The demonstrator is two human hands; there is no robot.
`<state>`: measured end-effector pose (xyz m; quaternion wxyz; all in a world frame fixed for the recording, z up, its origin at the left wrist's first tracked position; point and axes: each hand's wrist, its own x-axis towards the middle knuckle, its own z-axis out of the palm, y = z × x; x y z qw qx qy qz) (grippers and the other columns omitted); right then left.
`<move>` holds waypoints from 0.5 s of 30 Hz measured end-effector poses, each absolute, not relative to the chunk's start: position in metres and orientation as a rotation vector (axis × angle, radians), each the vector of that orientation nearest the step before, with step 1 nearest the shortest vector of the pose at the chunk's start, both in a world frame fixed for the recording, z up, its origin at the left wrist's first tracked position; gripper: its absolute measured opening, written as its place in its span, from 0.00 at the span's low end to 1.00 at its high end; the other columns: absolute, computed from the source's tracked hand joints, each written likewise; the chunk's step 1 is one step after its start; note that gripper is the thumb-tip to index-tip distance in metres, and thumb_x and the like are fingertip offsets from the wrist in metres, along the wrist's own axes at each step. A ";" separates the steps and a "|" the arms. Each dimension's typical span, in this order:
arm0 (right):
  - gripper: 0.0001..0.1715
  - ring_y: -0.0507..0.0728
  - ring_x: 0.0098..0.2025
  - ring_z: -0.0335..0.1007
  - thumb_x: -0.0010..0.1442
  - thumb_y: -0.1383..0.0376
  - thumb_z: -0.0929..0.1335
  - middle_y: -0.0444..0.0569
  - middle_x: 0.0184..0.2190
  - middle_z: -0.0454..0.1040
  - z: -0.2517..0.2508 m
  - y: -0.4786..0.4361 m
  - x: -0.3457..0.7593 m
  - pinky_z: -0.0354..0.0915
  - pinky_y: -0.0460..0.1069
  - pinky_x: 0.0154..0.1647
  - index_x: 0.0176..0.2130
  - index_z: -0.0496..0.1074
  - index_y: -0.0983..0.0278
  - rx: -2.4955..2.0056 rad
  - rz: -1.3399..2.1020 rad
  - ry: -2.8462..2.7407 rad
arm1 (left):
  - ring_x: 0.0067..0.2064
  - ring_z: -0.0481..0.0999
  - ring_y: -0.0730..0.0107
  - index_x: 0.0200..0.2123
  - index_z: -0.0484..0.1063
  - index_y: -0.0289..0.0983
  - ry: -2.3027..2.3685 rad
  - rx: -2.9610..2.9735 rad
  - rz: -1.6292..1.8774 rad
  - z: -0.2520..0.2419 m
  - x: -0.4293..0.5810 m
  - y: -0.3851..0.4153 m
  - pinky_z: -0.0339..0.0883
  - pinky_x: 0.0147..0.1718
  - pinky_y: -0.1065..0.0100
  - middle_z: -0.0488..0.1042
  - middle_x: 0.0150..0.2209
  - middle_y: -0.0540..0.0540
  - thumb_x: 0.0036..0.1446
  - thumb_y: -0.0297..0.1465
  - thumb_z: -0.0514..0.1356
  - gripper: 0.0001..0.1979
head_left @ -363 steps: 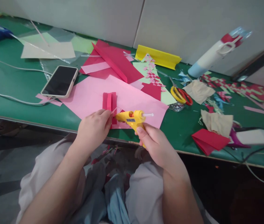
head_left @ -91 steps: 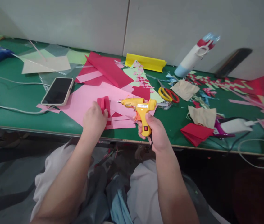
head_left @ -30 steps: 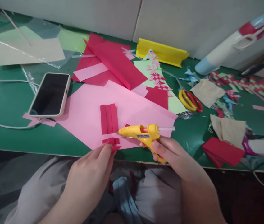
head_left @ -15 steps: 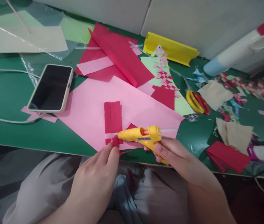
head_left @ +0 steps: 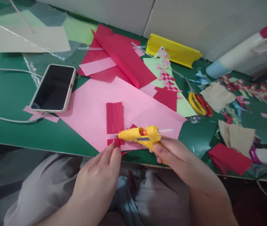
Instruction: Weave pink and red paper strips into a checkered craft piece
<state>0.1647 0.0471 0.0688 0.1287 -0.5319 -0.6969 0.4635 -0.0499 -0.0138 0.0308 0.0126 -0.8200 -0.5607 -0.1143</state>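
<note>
My right hand (head_left: 165,153) is wrapped round the handle of a yellow glue gun (head_left: 139,135), with a clear glue stick (head_left: 166,130) jutting from its back. The nozzle points left and is at the lower part of several red paper strips (head_left: 114,116) laid side by side. Across these strips runs a narrow pale pink strip (head_left: 111,136), close to the nozzle tip. My left hand (head_left: 105,163) presses the strips' lower end with its fingertips held together; the thumb is hidden. Underneath lies a large pink paper sheet (head_left: 91,103) on the green table (head_left: 86,140).
A phone (head_left: 53,88) with white cables lies left. Behind are red paper (head_left: 128,56), woven paper fish (head_left: 167,77) and a folded yellow card (head_left: 173,50). To the right are scissors (head_left: 199,103), cloth scraps (head_left: 218,95), a folded red paper (head_left: 230,158) and a bottle (head_left: 242,50).
The glue gun has shifted slightly left and up, its nozzle now further over the pale pink strip. My left hand stays on the strips. The view has moved slightly.
</note>
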 end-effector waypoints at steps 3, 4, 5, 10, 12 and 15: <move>0.22 0.53 0.24 0.61 0.67 0.53 0.59 0.43 0.20 0.66 0.069 0.047 0.165 0.59 0.49 0.30 0.26 0.65 0.60 -1.559 1.342 -2.024 | 0.31 0.80 0.63 0.39 0.71 0.37 -1.751 -2.562 -0.371 0.031 -0.050 -0.015 0.75 0.26 0.66 0.81 0.39 0.40 0.57 0.22 0.49 0.13; 0.23 0.53 0.24 0.61 0.67 0.52 0.59 0.44 0.20 0.65 0.070 0.047 0.164 0.59 0.48 0.30 0.25 0.64 0.60 -1.554 1.334 -2.029 | 0.31 0.80 0.62 0.39 0.71 0.37 -1.749 -2.565 -0.382 0.031 -0.050 -0.015 0.75 0.26 0.66 0.81 0.39 0.40 0.58 0.22 0.49 0.12; 0.23 0.53 0.24 0.61 0.67 0.52 0.59 0.44 0.20 0.65 0.071 0.047 0.164 0.59 0.48 0.30 0.25 0.64 0.60 -1.550 1.327 -2.037 | 0.32 0.81 0.61 0.40 0.71 0.36 -1.744 -2.569 -0.394 0.031 -0.050 -0.015 0.75 0.26 0.66 0.81 0.40 0.39 0.58 0.22 0.49 0.12; 0.23 0.53 0.24 0.63 0.68 0.54 0.58 0.43 0.20 0.65 0.078 0.049 0.161 0.61 0.48 0.31 0.26 0.64 0.61 -1.586 1.300 -2.102 | 0.30 0.80 0.61 0.40 0.69 0.33 -1.721 -2.560 -0.443 0.031 -0.050 -0.014 0.74 0.24 0.65 0.80 0.38 0.38 0.58 0.21 0.49 0.11; 0.22 0.53 0.25 0.63 0.68 0.55 0.58 0.43 0.21 0.65 0.080 0.049 0.160 0.62 0.47 0.32 0.26 0.64 0.61 -1.602 1.278 -2.120 | 0.29 0.80 0.61 0.39 0.69 0.33 -1.721 -2.561 -0.449 0.031 -0.050 -0.014 0.73 0.24 0.65 0.80 0.37 0.39 0.59 0.21 0.50 0.10; 0.21 0.53 0.27 0.65 0.68 0.55 0.58 0.43 0.22 0.66 0.081 0.049 0.160 0.63 0.47 0.33 0.29 0.66 0.61 -1.595 1.283 -2.151 | 0.30 0.80 0.62 0.40 0.68 0.32 -1.715 -2.559 -0.479 0.031 -0.049 -0.013 0.74 0.24 0.65 0.80 0.37 0.39 0.59 0.21 0.49 0.10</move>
